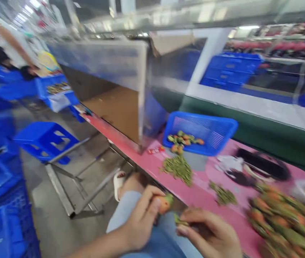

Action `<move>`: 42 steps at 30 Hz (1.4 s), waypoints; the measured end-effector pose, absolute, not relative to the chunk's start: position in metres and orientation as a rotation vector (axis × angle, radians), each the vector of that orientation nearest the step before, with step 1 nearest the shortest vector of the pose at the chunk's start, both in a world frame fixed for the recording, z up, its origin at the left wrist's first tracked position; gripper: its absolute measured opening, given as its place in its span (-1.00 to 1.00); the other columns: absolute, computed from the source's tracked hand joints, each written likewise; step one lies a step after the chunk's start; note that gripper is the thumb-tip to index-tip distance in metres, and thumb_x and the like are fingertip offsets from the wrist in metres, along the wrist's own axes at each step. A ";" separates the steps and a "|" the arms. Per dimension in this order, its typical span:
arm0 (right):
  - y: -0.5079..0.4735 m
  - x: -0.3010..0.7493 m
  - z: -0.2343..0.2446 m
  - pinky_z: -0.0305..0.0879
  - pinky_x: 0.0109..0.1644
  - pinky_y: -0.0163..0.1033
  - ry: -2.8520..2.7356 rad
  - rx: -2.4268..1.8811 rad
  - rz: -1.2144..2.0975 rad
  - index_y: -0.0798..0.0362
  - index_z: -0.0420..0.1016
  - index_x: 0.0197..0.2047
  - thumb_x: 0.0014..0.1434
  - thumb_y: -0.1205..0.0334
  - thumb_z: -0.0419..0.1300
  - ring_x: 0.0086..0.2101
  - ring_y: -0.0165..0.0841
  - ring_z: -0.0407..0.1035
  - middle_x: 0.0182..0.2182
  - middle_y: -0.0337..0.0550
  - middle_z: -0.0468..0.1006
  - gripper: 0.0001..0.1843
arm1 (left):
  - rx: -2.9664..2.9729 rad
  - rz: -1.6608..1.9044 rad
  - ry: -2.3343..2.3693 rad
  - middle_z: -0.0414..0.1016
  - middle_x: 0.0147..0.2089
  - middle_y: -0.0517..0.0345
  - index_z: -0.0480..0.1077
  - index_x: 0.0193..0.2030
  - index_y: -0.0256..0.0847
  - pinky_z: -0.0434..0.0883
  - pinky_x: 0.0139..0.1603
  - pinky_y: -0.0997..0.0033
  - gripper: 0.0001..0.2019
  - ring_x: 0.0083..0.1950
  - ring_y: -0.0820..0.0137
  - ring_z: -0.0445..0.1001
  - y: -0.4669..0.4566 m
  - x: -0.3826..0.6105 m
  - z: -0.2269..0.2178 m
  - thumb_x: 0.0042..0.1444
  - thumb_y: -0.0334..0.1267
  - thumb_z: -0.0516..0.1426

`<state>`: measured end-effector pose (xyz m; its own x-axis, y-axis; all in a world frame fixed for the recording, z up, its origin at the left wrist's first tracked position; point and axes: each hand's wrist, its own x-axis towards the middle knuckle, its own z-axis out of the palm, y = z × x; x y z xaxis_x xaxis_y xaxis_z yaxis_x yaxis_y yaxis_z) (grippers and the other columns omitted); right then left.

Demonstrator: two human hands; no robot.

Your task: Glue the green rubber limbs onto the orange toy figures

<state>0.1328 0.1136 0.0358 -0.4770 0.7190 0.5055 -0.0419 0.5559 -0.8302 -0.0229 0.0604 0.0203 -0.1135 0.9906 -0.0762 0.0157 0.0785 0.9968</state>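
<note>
Over my lap, my left hand (145,215) is closed around a small orange piece with a green top (165,203), which looks like a fruit or fruit-shaped item. To its right, my right hand (209,229) pinches a small green leaf-like piece (181,220) between thumb and finger, apart from the orange piece. Beside my right hand lies a large pile of orange and green pieces (284,215), blurred. Two heaps of green leaf-like bits, a larger heap (178,169) and a smaller heap (223,193), rest on the pink tabletop (195,191).
A blue basket (217,130) holds several orange-green pieces. Near it are a red wrapper (155,150) and a dark object with white material (262,165). A large open box (141,93) stands at the table's left. A blue stool (43,138) and blue crates (0,215) occupy the floor; another person's arm (15,43) shows beyond.
</note>
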 end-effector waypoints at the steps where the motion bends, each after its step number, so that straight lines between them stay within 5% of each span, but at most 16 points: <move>1: 0.110 0.134 0.042 0.34 -0.55 -0.45 -1.816 -0.559 1.055 0.03 0.43 -0.39 0.12 0.20 0.24 -0.61 -0.43 0.38 -0.60 -0.26 0.48 -0.89 | 1.216 1.241 1.350 0.30 -0.33 0.17 0.27 -0.17 -0.17 0.28 -0.31 0.37 -0.61 -0.34 0.41 0.27 0.061 -0.025 0.020 0.17 0.08 -0.14; 10: 0.106 0.125 0.050 0.26 -0.57 -0.43 -1.667 -0.691 1.100 0.05 0.41 -0.44 0.11 0.19 0.25 -0.64 -0.48 0.30 -0.63 -0.25 0.43 -0.84 | 1.870 1.193 1.266 0.34 -0.28 0.16 0.10 0.00 -0.09 0.35 -0.30 0.45 -0.78 -0.29 0.42 0.38 0.068 -0.034 0.029 0.27 -0.21 -0.21; 42: 0.106 0.130 0.044 0.21 -0.64 -0.43 -1.605 -0.830 1.330 0.08 0.40 -0.49 0.04 0.25 0.29 -0.68 -0.51 0.25 -0.62 -0.27 0.43 -0.83 | 2.312 1.099 1.109 0.28 -0.33 0.10 0.02 0.02 -0.20 0.34 -0.38 0.41 -0.77 -0.35 0.36 0.29 0.079 -0.038 0.035 0.26 -0.29 -0.25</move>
<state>0.1296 0.1056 0.0440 -0.4009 0.8931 0.2040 -0.0343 0.2079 -0.9776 -0.0381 0.0786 0.0345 0.3928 0.7742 0.4964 0.5030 -0.6327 0.5888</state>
